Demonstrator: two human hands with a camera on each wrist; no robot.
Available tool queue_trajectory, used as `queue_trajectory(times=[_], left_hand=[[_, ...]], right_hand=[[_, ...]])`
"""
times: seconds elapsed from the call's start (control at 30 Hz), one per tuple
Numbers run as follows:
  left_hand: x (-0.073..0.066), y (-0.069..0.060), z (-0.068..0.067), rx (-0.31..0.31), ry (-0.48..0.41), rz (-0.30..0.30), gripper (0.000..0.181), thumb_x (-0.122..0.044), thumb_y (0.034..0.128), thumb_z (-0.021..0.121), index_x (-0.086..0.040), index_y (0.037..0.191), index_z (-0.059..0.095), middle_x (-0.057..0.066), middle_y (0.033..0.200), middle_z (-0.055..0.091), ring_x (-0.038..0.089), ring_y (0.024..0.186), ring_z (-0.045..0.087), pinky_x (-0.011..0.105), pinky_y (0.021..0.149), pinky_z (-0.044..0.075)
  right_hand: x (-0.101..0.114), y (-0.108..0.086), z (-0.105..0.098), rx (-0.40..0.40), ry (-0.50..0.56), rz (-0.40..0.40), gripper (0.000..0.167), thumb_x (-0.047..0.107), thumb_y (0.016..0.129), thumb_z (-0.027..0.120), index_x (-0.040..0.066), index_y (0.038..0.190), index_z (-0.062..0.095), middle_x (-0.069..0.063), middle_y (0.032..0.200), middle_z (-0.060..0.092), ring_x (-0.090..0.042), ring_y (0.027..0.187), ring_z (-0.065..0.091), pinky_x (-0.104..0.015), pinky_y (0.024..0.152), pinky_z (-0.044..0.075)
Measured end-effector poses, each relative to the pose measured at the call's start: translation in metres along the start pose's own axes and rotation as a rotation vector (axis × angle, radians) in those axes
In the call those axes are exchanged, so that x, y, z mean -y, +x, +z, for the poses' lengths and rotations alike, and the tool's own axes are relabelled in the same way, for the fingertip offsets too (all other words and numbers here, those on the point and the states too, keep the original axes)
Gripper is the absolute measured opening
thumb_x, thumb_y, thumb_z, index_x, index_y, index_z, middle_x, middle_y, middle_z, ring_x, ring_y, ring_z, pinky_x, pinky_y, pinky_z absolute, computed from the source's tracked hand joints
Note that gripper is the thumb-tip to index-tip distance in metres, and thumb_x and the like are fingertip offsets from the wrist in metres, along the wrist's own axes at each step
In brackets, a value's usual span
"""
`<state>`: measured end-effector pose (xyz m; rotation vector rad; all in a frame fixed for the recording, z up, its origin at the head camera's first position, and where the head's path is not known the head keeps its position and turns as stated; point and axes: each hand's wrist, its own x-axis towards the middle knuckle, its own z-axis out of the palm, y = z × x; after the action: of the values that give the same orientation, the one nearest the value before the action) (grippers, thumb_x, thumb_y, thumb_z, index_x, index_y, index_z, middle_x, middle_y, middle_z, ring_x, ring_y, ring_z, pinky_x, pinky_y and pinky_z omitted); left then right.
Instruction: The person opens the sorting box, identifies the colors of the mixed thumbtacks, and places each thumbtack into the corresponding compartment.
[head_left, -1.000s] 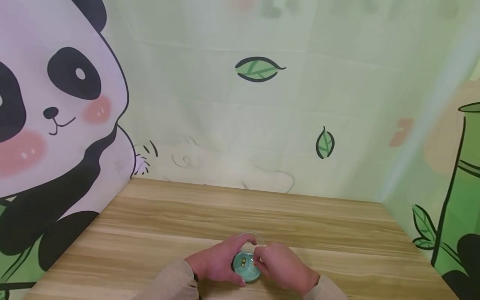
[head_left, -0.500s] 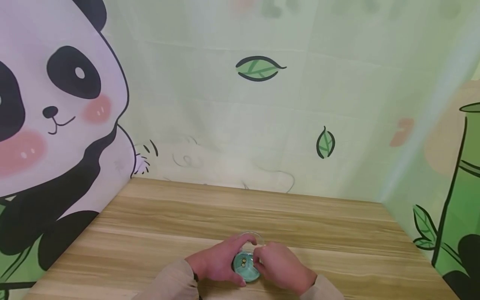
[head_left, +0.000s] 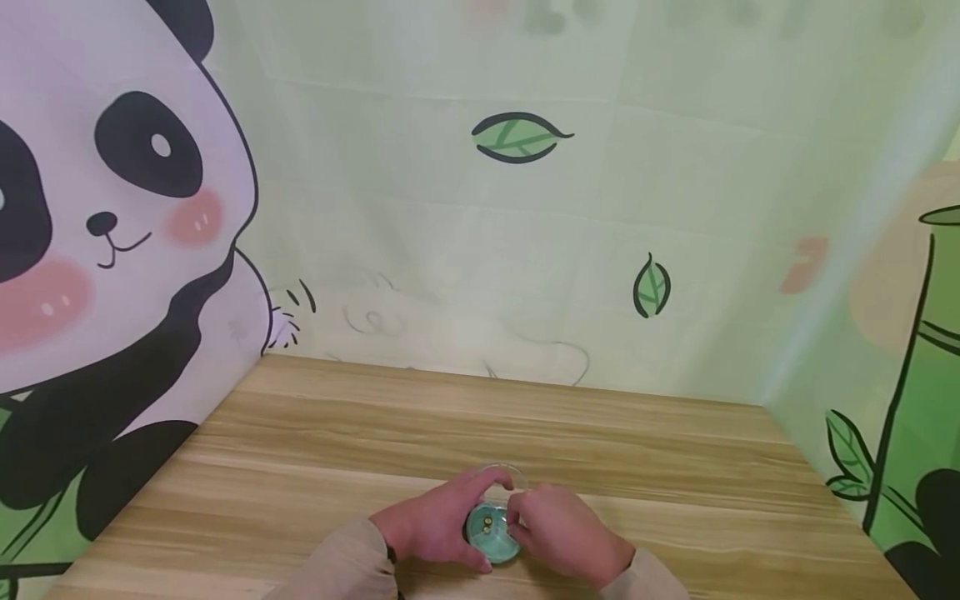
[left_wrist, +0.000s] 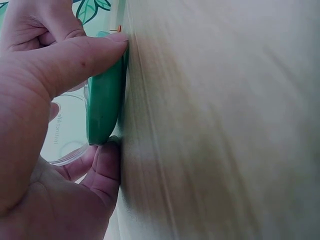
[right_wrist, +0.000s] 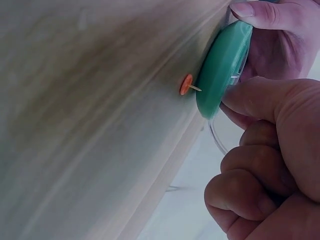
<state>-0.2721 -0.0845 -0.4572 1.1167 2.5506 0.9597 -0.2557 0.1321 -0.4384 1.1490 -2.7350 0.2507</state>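
Observation:
A small round green thumbtack case (head_left: 495, 546) rests on the table with inner dividers. Gold-coloured tacks (head_left: 487, 523) lie in one compartment. Its clear lid (left_wrist: 65, 132) stands raised on the far side. My left hand (head_left: 442, 523) holds the case, thumb on the near side and fingers on the far side. The thumb and forefinger of my right hand (head_left: 566, 529) reach over the right rim into the case; whatever lies between their tips is hidden. An orange thumbtack (right_wrist: 186, 85) lies on the table close beside the case, pin towards it.
The wood-grain table (head_left: 360, 417) runs back to a pale green cloth backdrop (head_left: 420, 208) printed with leaves. A printed panda (head_left: 150, 217) covers the left side, and green bamboo (head_left: 926, 375) the right.
A second ago an orange-red spot showed at my right fingertips; it is no longer visible in the head view. My right hand has shifted very slightly left, while the left hand and case stay put.

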Motion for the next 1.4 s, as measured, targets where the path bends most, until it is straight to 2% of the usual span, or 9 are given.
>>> queue_trajectory(times=[0.3, 0.57, 0.8, 1.2, 1.4], left_hand=[[0.000, 0.001, 0.000, 0.011, 0.002, -0.042, 0.089, -0.030, 0.0740, 0.093, -0.034, 0.143, 0.037, 0.000, 0.141, 0.049, 0.011, 0.118, 0.051, 0.032, 0.103, 0.044], [-0.001, 0.000, 0.001, 0.001, 0.024, -0.040, 0.088, -0.030, 0.0742, 0.092, -0.031, 0.143, 0.038, -0.003, 0.148, 0.046, 0.013, 0.121, 0.052, 0.032, 0.105, 0.045], [-0.004, 0.000, -0.001, 0.000, 0.018, -0.039, 0.089, -0.029, 0.0735, 0.093, -0.031, 0.143, 0.038, -0.002, 0.151, 0.044, 0.017, 0.130, 0.050, 0.035, 0.109, 0.043], [-0.002, -0.001, -0.001, 0.000, 0.015, -0.038, 0.090, -0.029, 0.0734, 0.093, -0.032, 0.144, 0.038, -0.002, 0.149, 0.045, 0.016, 0.126, 0.051, 0.034, 0.107, 0.044], [0.000, 0.000, 0.000, 0.011, -0.025, -0.039, 0.088, -0.027, 0.0739, 0.093, -0.032, 0.142, 0.038, -0.003, 0.148, 0.046, 0.013, 0.125, 0.049, 0.032, 0.107, 0.042]], right_hand=[[-0.010, -0.008, -0.017, 0.065, 0.142, 0.044, 0.011, 0.008, 0.088, 0.068, 0.014, 0.081, 0.074, 0.013, 0.076, 0.067, 0.003, 0.070, 0.055, -0.020, 0.066, 0.048], [-0.014, -0.018, -0.020, 0.088, 0.132, -0.035, 0.011, 0.010, 0.086, 0.071, 0.017, 0.079, 0.073, 0.017, 0.070, 0.061, 0.006, 0.064, 0.045, -0.014, 0.062, 0.042], [-0.016, -0.023, -0.019, 0.119, 0.147, -0.040, 0.010, 0.013, 0.087, 0.074, 0.019, 0.080, 0.071, 0.017, 0.071, 0.059, 0.006, 0.063, 0.044, -0.013, 0.061, 0.041], [-0.017, -0.026, -0.014, 0.159, 0.169, -0.035, 0.009, 0.015, 0.090, 0.072, 0.019, 0.083, 0.072, 0.020, 0.069, 0.057, 0.007, 0.062, 0.043, -0.013, 0.062, 0.042], [-0.015, -0.025, -0.012, 0.167, 0.182, -0.054, 0.016, 0.013, 0.091, 0.070, 0.021, 0.077, 0.067, 0.019, 0.067, 0.053, 0.007, 0.062, 0.042, -0.012, 0.060, 0.039]])
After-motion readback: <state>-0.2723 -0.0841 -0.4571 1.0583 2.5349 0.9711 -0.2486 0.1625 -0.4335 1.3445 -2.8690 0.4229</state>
